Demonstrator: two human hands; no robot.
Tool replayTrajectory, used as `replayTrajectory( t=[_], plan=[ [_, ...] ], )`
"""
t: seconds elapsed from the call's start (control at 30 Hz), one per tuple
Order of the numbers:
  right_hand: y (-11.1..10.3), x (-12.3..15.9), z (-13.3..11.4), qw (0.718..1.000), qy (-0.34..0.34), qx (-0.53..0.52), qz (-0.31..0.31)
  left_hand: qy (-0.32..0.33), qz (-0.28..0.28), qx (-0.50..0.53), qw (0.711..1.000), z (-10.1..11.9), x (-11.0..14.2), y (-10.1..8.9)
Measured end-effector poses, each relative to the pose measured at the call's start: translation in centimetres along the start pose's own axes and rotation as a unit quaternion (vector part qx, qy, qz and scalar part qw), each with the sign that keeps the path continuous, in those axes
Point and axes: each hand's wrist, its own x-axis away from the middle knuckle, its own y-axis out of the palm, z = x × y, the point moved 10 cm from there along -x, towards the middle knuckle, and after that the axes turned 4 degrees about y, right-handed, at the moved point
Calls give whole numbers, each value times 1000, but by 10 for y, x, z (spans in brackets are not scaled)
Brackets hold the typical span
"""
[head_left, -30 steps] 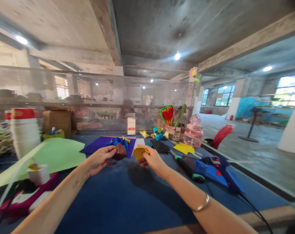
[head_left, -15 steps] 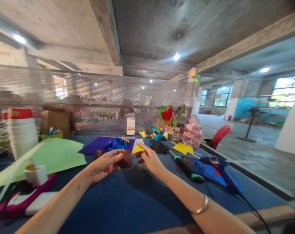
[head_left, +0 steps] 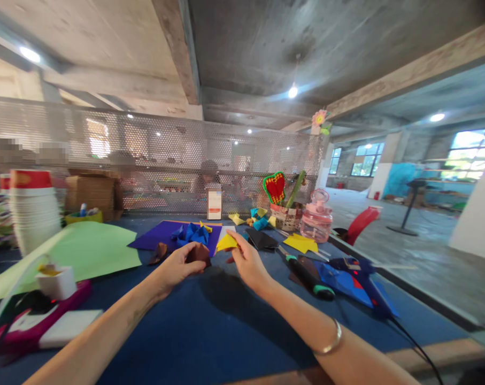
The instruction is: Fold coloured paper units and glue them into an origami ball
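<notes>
My left hand (head_left: 175, 269) is closed on a dark brown folded paper piece (head_left: 198, 253), holding it just above the blue table (head_left: 210, 326). My right hand (head_left: 247, 262) pinches a yellow folded paper piece (head_left: 226, 243) close beside the brown one. A second brown paper piece (head_left: 159, 252) lies on the table to the left of my left hand. Blue folded pieces (head_left: 193, 234) sit on a purple sheet (head_left: 162, 236) just beyond both hands.
A green sheet (head_left: 85, 248), a stack of paper cups (head_left: 32, 211) and a pink-and-white tool (head_left: 29, 323) are at the left. At the right lie a black-handled tool (head_left: 306, 275), a blue glue gun (head_left: 352, 280), yellow paper (head_left: 302, 243) and a pink jar (head_left: 316, 216). A mesh screen (head_left: 154, 160) backs the table.
The yellow piece went from curled in my right palm to pinched at the fingertips. My left hand brought the brown piece right, then back down, and a second brown piece now shows at its left.
</notes>
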Motion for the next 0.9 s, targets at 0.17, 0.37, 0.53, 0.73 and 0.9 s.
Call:
replayTrajectory(
  t=[0.17, 0.37, 0.53, 0.73, 0.9],
  plan=[
    [-2, 3, -15, 996, -64, 57, 3, -11, -41, -4, 999, 5, 8, 12],
    [-3, 9, -34, 983, -146, 110, 13, -50, -157, 81, 983, 11, 24, 36],
    [-2, 14, -50, 975, -185, 126, 2, -63, -181, 126, 973, 12, 28, 38],
    [-1, 23, -69, 956, -241, 164, 9, -83, -185, 151, 968, 9, 29, 36],
    [2, 26, -71, 950, -258, 175, -7, -66, -202, 198, 957, 12, 29, 40]
  ],
)
